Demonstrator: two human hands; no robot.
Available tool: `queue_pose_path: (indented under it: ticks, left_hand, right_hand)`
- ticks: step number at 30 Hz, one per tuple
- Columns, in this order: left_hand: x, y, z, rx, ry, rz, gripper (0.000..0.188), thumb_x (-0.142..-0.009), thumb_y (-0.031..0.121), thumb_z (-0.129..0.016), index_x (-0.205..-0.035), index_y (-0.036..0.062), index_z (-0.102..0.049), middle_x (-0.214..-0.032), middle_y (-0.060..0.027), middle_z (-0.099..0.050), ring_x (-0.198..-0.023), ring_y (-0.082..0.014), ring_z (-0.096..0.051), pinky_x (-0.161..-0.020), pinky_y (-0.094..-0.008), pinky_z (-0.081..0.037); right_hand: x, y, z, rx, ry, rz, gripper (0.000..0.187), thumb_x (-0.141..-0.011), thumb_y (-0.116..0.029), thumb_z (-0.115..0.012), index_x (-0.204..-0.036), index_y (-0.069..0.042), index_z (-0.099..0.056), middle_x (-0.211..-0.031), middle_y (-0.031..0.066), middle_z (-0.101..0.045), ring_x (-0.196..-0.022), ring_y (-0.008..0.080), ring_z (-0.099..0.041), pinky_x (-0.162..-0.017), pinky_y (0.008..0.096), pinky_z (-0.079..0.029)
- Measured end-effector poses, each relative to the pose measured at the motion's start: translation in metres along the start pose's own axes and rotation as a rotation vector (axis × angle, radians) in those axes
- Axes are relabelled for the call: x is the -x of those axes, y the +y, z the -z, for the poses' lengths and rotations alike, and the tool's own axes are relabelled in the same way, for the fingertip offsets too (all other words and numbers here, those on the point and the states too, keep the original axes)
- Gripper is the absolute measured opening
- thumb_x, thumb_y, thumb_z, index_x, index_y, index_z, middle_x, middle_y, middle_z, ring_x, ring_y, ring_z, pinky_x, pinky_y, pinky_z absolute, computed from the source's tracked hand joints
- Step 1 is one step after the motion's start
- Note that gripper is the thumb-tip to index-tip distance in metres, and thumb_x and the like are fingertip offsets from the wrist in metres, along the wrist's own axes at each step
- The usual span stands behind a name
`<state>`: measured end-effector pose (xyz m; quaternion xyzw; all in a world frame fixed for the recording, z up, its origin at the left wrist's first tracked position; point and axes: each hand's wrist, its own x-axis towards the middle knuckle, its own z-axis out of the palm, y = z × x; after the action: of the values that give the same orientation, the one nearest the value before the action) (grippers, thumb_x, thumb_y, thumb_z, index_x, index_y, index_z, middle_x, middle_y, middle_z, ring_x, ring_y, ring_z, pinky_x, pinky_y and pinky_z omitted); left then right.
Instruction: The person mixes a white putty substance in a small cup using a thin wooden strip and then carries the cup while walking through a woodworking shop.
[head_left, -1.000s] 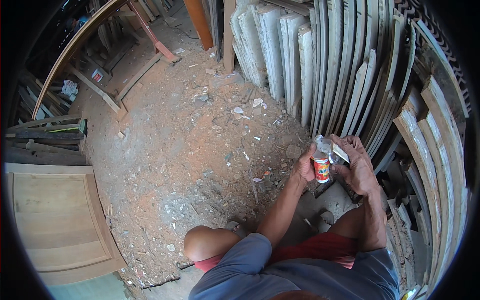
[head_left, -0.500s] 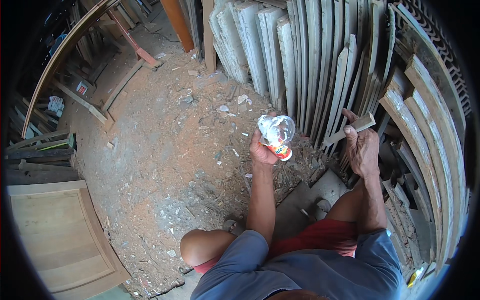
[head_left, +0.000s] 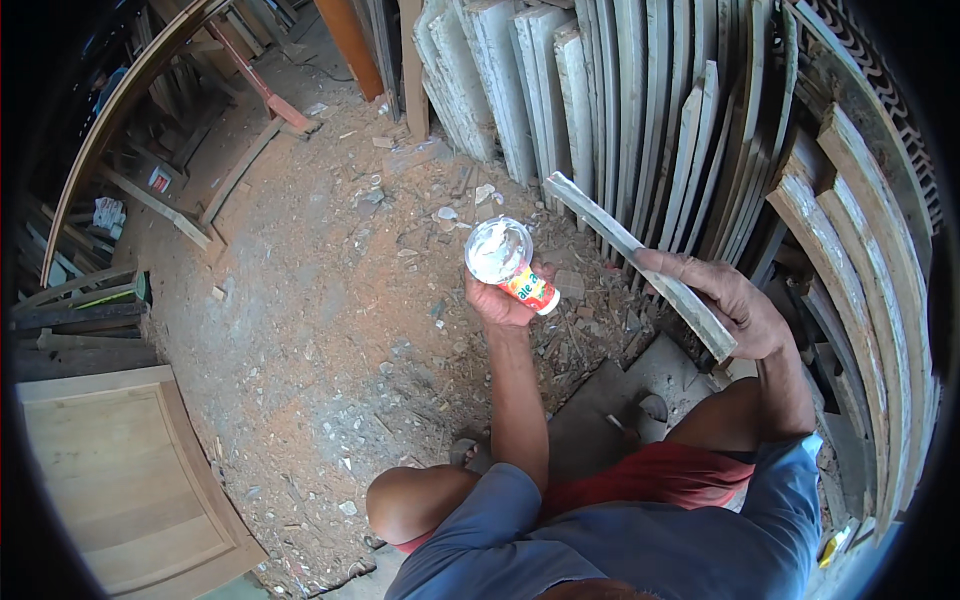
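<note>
Workshop floor [head_left: 330, 330], strewn with sawdust, chips and scraps, fills the middle of the frame. Nearest, at the lower edge, are the person's blue shirt [head_left: 660, 550] and red shorts [head_left: 650, 478]. Just above, at the frame's centre, the left hand [head_left: 497, 300] is curled around a clear plastic cup [head_left: 530, 288] with a red and yellow label. It is tilted, its round mouth toward the upper left and its white base toward the lower right. White, paste-like material [head_left: 490, 252] clings inside the clear part; how deep it goes cannot be told. Right of centre, the right hand [head_left: 735, 305] grips a long flat strip [head_left: 640, 262] between thumb and fingers; it slants from upper left to lower right, apart from the cup.

At the lower left lies a framed wooden panel [head_left: 115, 470]. Upright boards [head_left: 620, 120] stand packed along the upper right. Farther off, at the upper left, sits a small white and red bucket [head_left: 160, 179], its contents too small to make out, near a white bag [head_left: 109, 214].
</note>
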<state>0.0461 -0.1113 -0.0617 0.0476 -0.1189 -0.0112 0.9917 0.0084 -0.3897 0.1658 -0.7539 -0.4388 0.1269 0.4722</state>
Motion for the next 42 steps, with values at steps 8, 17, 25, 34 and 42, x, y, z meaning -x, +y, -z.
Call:
queue_pose_path:
  ticks: [8, 17, 25, 34, 42]
  left_hand:
    - [0.011, 0.006, -0.002, -0.385, 0.097, -0.092, 0.081, -0.093, 0.054, -0.065, -0.150, -0.0006, -0.044, -0.129, -0.0167, -0.066, -0.114, -0.0324, -0.066, -0.099, -0.0498, -0.054]
    - [0.007, 0.012, -0.006, -0.477, 0.023, -0.138, 0.078, -0.096, 0.049, -0.065, -0.150, -0.0019, -0.042, -0.135, -0.0174, -0.062, -0.118, -0.0315, -0.065, -0.097, -0.0515, -0.056]
    - [0.003, -0.006, -0.004, -0.265, 0.161, -0.139, 0.065, -0.101, 0.052, -0.052, -0.144, 0.0034, -0.052, -0.141, -0.0151, -0.061, -0.124, -0.0329, -0.061, -0.099, -0.0541, -0.051]
    - [0.004, -0.019, -0.011, -0.476, -0.034, -0.009, 0.080, -0.092, 0.036, -0.072, -0.154, -0.0019, -0.038, -0.136, -0.0149, -0.062, -0.125, -0.0290, -0.061, -0.108, -0.0474, -0.049]
    - [0.001, -0.027, -0.008, -0.505, -0.082, 0.059, 0.076, -0.090, 0.027, -0.074, -0.152, -0.0032, -0.041, -0.132, -0.0145, -0.063, -0.123, -0.0261, -0.062, -0.108, -0.0425, -0.048]
  right_hand:
    - [0.015, 0.026, -0.005, -0.674, 0.194, -0.187, 0.054, -0.096, -0.017, -0.066, -0.142, 0.007, -0.052, -0.125, 0.0166, -0.068, -0.113, 0.0191, -0.066, -0.101, 0.0335, -0.049]
    - [0.002, 0.030, -0.006, 0.051, 0.353, -0.312, 0.026, -0.095, 0.007, -0.058, -0.120, 0.000, -0.062, -0.108, 0.0135, -0.071, -0.096, 0.0221, -0.069, -0.086, 0.0338, -0.053]
    - [0.008, -0.006, -0.012, 0.614, 0.243, -0.233, 0.034, -0.087, 0.000, -0.064, -0.121, -0.001, -0.069, -0.096, 0.0203, -0.071, -0.083, 0.0413, -0.070, -0.072, 0.0481, -0.055]
    - [0.006, 0.015, -0.028, 0.756, 0.183, -0.362, 0.042, -0.086, -0.007, -0.063, -0.127, -0.003, -0.067, -0.095, 0.0198, -0.070, -0.081, 0.0395, -0.070, -0.070, 0.0476, -0.055]
    - [0.009, 0.032, -0.027, 0.782, 0.186, -0.352, 0.040, -0.086, -0.005, -0.064, -0.126, -0.002, -0.067, -0.099, 0.0193, -0.071, -0.084, 0.0397, -0.070, -0.072, 0.0486, -0.056]
